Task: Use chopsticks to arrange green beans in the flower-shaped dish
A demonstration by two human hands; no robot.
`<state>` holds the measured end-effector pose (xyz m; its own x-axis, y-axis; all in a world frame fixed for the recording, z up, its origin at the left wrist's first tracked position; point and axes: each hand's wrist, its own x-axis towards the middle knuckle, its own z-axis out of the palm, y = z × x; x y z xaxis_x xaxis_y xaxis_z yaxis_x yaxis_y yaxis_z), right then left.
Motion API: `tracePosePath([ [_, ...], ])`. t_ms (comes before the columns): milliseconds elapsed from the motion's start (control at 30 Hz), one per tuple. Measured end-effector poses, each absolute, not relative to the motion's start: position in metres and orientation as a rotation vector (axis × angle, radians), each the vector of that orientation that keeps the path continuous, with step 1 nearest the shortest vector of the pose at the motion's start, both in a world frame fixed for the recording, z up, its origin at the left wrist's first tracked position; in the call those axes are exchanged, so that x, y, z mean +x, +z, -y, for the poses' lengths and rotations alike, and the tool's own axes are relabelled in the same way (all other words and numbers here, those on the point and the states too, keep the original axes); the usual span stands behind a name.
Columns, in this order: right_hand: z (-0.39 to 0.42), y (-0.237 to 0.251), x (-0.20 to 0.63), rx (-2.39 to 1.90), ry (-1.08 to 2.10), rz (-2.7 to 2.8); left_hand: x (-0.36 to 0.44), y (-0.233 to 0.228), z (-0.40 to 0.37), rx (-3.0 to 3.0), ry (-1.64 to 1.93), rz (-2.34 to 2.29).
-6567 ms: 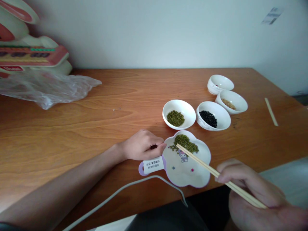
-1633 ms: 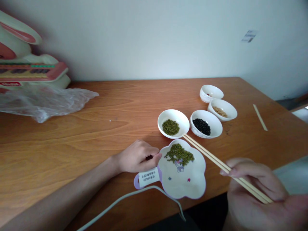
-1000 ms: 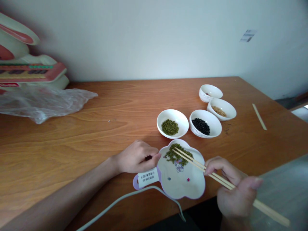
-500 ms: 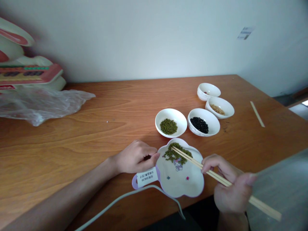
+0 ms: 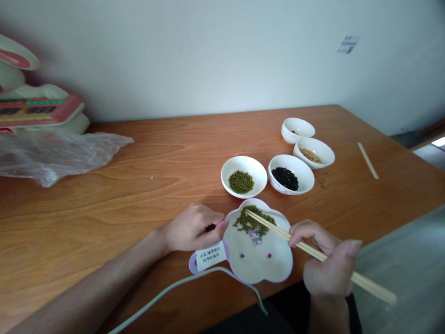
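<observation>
A white flower-shaped plate [image 5: 262, 266] with a purple rim and handle lies near the table's front edge. My left hand [image 5: 196, 227] is closed at its left rim, thumb and forefinger against the edge. Green mung beans [image 5: 262, 227] are heaped in the plate's far part. In my right hand [image 5: 327, 264] is a pair of wooden chopsticks [image 5: 306, 249], slanting over the plate. Their tips are close together among the beans at the heap's left side; whether they pinch a bean is too small to tell. Beyond the plate, a white bowl [image 5: 257, 178] contains more mung beans.
Right of it stand a bowl of black beans [image 5: 285, 178], a bowl of pale tan pieces [image 5: 310, 155] and a bowl with few pieces [image 5: 299, 126]. A pale stick [image 5: 368, 160] lies far right. Plastic bag [image 5: 66, 153] and rabbit-like toy [image 5: 34, 109] are left; a cable [image 5: 167, 293] crosses in front.
The view has shifted slightly. My right hand and the chopsticks' rear ends have come a little left and up, while the tips stay in the beans. The left hand keeps its place at the rim.
</observation>
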<state>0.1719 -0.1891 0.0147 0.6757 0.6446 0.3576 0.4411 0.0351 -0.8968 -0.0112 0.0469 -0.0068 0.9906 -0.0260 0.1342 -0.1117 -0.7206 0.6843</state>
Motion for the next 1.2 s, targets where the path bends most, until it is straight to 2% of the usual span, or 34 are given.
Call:
tracePosePath([
  [433, 0.201, 0.030, 0.174, -1.674, 0.257, 0.986, -0.013, -0.007, -0.047, 2.370, 0.142, 0.102],
  [1200, 0.196, 0.026, 0.173, -1.644, 0.262, 1.040, -0.011, -0.008, -0.047, 2.373, 0.167, 0.110],
])
